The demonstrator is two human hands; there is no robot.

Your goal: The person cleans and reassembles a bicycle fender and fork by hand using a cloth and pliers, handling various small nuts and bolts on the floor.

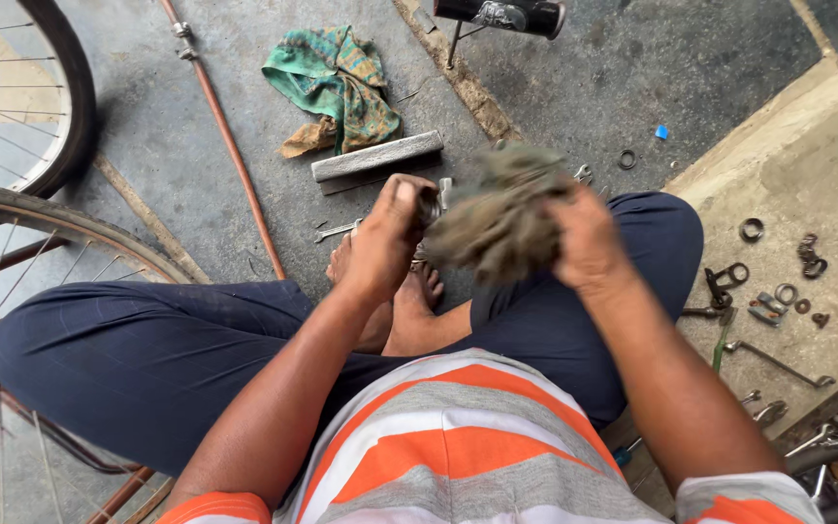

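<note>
A small shiny metal part (pixel 428 206) sits pinched in the curled fingers of the left hand (pixel 385 238), above the crossed legs. Touching it, the right hand (pixel 586 238) clutches a crumpled grey-brown rag (pixel 497 218). Beyond the part lies a grey stone block (pixel 377 156), then a green patterned cloth (pixel 337 82).

Orange, grey and white striped short-sleeved shirt (pixel 458 437), dark navy trousers (pixel 147 359), bare feet (pixel 409 311).

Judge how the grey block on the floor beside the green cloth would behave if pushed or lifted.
The block looks like stone or concrete, so probably stiff and heavy for its size. It lies flat on a long face, so it would likely slide rather than roll or tip. Its rough surface suggests it would scrape, not slip, on the floor.
</note>
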